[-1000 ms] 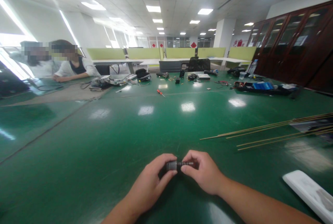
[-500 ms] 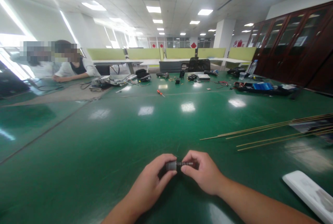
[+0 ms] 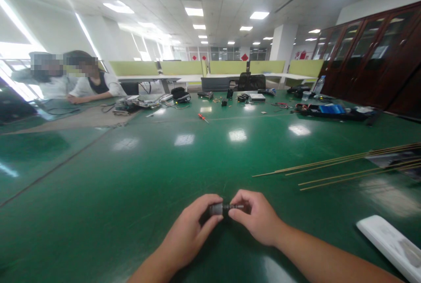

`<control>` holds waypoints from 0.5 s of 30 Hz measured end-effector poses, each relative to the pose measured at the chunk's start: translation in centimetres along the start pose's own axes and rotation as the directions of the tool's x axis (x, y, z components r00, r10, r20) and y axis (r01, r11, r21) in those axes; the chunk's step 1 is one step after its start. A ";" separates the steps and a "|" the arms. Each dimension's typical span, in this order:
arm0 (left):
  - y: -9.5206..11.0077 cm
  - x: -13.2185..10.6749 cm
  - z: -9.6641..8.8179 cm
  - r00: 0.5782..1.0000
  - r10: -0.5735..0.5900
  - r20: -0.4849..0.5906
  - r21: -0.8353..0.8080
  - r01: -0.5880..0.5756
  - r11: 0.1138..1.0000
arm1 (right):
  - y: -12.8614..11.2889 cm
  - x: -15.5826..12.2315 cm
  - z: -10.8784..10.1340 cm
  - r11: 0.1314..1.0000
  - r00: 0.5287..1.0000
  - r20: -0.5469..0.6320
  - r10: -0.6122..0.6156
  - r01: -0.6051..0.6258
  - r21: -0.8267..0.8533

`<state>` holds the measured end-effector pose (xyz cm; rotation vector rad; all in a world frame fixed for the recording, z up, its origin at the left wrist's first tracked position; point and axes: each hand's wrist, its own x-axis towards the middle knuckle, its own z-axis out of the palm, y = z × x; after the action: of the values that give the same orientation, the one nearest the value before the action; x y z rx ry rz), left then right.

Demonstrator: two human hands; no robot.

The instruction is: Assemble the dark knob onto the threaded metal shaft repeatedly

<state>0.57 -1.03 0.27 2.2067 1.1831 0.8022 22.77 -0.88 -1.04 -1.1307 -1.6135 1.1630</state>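
Note:
Low in the middle of the head view, just above the green table [image 3: 138,204], a small grey cylinder with a thin dark shaft [image 3: 216,209] lies sideways between my hands. It resembles a small motor, though its exact kind is not clear. Around the cylinder's left end, my left hand [image 3: 194,221] is closed with thumb and fingers. My right hand [image 3: 258,217] pinches the thin shaft on the right with thumb and forefinger. The fingers partly hide both ends of the part.
Thin brass-coloured rods [image 3: 332,164] reach in from the right. A white power strip [image 3: 388,243] lies by my right forearm. Farther off are an orange screwdriver [image 3: 203,118], a black tray with blue items [image 3: 329,110] and several small devices. Two people sit at the far left.
My hands and the part between them stay almost where they were. At the far left, the seated people shift their heads slightly.

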 end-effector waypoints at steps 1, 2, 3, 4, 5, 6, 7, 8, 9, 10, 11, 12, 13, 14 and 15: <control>0.0 0.0 0.0 1.000 0.001 -0.002 0.001 -0.001 1.000 | 0.0 0.0 0.0 1.000 1.000 0.000 -0.001 0.001 -0.005; 0.1 0.0 0.0 1.000 0.003 -0.005 0.003 -0.003 1.000 | 0.0 0.0 0.0 1.000 1.000 0.001 -0.001 0.001 -0.009; 0.1 0.0 0.0 1.000 0.004 -0.008 0.004 -0.004 1.000 | -0.1 0.0 -0.1 1.000 1.000 0.002 -0.003 0.003 -0.011; 0.1 0.0 0.0 1.000 0.007 -0.009 0.005 -0.007 1.000 | -0.1 0.0 -0.1 1.000 1.000 0.004 -0.003 0.003 -0.012; 0.2 0.1 -0.1 1.000 0.007 -0.010 0.004 -0.007 1.000 | -0.1 0.0 -0.1 1.000 1.000 0.004 -0.001 0.001 -0.010; 0.2 0.1 -0.1 1.000 0.007 -0.009 0.003 -0.007 1.000 | -0.1 0.0 -0.1 1.000 1.000 0.003 0.001 -0.001 -0.010; 0.2 0.1 -0.1 1.000 0.004 -0.008 0.000 -0.004 1.000 | -0.2 0.0 -0.1 1.000 1.000 0.003 0.005 -0.005 -0.008; 0.2 0.1 -0.1 1.000 0.002 -0.006 -0.003 -0.002 1.000 | -0.2 0.0 -0.1 1.000 1.000 0.004 0.007 -0.007 -0.008; 0.2 0.2 -0.1 1.000 0.000 -0.003 -0.005 0.000 1.000 | -0.2 0.0 -0.2 1.000 1.000 0.003 0.009 -0.009 -0.009; 0.2 0.2 -0.1 1.000 -0.001 -0.002 -0.007 0.001 1.000 | -0.2 0.0 -0.2 1.000 1.000 0.003 0.009 -0.009 -0.011; 0.1 0.1 -0.1 1.000 -0.001 -0.002 -0.007 0.001 1.000 | -0.2 0.0 -0.2 1.000 1.000 0.003 0.007 -0.007 -0.012; 0.1 0.1 -0.1 1.000 0.001 -0.002 -0.007 -0.001 1.000 | -0.2 0.0 -0.2 1.000 1.000 0.005 0.005 -0.005 -0.011; 0.0 0.1 -0.1 1.000 0.001 -0.002 -0.006 -0.001 1.000 | -0.2 0.0 -0.2 1.000 1.000 0.005 0.002 -0.002 -0.009; 0.0 0.1 -0.1 1.000 0.003 -0.002 -0.005 -0.003 1.000 | -0.2 0.0 -0.2 1.000 1.000 0.005 -0.001 0.001 -0.009; 0.0 0.1 -0.1 1.000 0.005 -0.002 -0.004 -0.005 1.000 | -0.2 -0.1 -0.2 1.000 1.000 0.005 -0.004 0.004 -0.008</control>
<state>0.51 -0.96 0.30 2.2063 1.1766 0.8087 22.91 -0.93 -0.77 -1.1300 -1.6246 1.1581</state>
